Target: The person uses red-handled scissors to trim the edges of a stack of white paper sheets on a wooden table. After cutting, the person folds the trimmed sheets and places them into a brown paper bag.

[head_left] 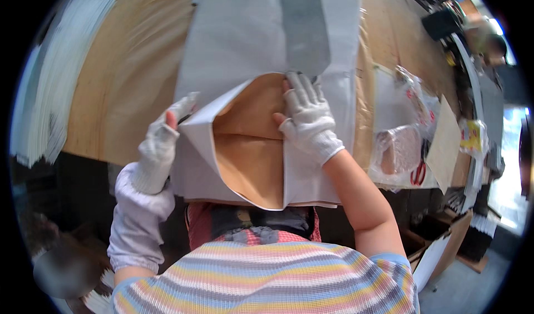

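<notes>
A large white paper sack (233,36) with a grey band lies before me on the table. Its near end is spread into a pointed pocket, which shows a brown paper lining (250,158). My left hand (160,141), in a white glove with a bare thumb tip, is at the pocket's left corner, fingers stretched and thumb apart. Whether it touches the paper there is hard to tell. My right hand (311,116), in a fingertip-less white glove, lies flat on the right edge of the pocket, fingers pointing away from me.
White sheets or sacks are stacked (67,63) at the far left. Brown paper (139,69) covers the table. On the right lie a clear plastic-wrapped packet (397,150), red-handled scissors (419,172) and a beige sheet (443,144). Cardboard boxes (450,236) stand below, at lower right.
</notes>
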{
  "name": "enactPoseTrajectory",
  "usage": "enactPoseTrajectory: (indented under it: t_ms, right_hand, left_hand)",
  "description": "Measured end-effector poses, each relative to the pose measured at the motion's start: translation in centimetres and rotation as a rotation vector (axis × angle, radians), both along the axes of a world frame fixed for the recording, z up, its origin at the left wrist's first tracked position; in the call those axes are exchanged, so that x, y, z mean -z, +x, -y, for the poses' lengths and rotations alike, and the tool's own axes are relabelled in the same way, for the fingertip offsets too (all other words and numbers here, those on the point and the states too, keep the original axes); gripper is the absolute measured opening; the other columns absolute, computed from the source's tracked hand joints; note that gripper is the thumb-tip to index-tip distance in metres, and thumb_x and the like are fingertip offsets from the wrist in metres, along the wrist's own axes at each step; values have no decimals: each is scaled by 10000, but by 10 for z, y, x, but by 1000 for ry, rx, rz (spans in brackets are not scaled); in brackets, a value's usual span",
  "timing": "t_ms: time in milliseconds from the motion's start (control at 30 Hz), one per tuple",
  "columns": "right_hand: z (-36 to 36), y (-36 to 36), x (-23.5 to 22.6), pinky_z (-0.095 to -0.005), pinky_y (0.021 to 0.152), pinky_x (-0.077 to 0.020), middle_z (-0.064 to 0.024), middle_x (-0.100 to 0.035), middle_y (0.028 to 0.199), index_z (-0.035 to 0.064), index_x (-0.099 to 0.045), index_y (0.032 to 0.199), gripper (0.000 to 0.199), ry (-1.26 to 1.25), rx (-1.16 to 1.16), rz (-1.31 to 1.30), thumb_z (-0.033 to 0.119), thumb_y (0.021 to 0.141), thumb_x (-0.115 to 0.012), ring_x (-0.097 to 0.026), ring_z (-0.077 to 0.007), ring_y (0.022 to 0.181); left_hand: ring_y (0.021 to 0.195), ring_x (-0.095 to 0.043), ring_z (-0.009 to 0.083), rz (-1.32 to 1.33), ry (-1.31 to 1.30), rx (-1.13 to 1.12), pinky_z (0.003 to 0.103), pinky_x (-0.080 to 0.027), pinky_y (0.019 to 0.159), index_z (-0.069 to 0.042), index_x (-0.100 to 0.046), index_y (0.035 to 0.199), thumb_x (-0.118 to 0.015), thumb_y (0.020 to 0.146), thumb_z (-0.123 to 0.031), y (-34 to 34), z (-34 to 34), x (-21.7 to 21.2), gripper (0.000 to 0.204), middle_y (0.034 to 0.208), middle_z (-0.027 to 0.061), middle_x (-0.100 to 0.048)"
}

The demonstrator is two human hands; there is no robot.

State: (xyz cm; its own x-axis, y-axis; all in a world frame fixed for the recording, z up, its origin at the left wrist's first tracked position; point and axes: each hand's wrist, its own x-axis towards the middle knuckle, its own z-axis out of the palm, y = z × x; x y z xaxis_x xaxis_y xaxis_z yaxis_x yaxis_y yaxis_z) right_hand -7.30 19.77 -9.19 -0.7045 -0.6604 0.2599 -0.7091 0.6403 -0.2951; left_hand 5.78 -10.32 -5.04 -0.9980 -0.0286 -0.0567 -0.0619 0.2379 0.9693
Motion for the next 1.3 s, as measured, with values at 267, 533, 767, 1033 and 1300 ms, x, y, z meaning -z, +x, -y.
enactPoseTrajectory:
  t_ms: [267, 533, 767, 1033, 1300]
  right_hand:
    - [49, 43, -10, -503, 1119, -426, -141, -620, 1302, 48, -687, 1027, 386, -191, -587, 156, 96, 645, -727, -573, -318, 1234]
    - [140, 45, 2, -341, 915, -523, -101, -678, 1231, 133, -682, 1238, 393, 328, -409, 377, 354, 921, -612, -644, -289, 1113]
    - [113, 49, 53, -390, 1021, -456, -134, -610, 1347, 106, -629, 1328, 476, 260, -496, 556, 374, 943, -549, -574, -324, 1213]
    - [128, 53, 39, -414, 1019, -470, -157, -647, 1260, 94, -659, 1246, 440, 71, -482, 621, 361, 901, -592, -594, -356, 1187]
    - [125, 45, -50, -426, 862, -556, -167, -679, 1178, 109, -681, 1182, 386, 593, -486, 405, 344, 890, -591, -669, -327, 1076]
  left_hand:
    - [1412, -426, 237, 19, 457, -74, 375, -329, 1173, 53, -402, 1494, -372, 960, -732, 13, 13, 28, 950, 1546, 148, -443]
    - [1418, -421, 306, -25, 695, -184, 425, -284, 1204, 61, -428, 1468, -329, 1009, -672, 21, 25, 52, 870, 1507, 208, -472]
    - [1385, -471, 303, -218, 967, -436, 401, -291, 1207, 82, -416, 1466, -373, 1034, -610, 22, 9, 61, 817, 1498, 199, -483]
    - [1380, -474, 377, -442, -119, -117, 449, -380, 1150, 56, -486, 1427, -495, 1014, -501, 22, 6, 61, 693, 1464, 232, -514]
    - [1403, -396, 465, -460, -525, 88, 499, -349, 1156, 38, -459, 1449, -607, 940, -383, 16, 4, 51, 677, 1499, 259, -451]
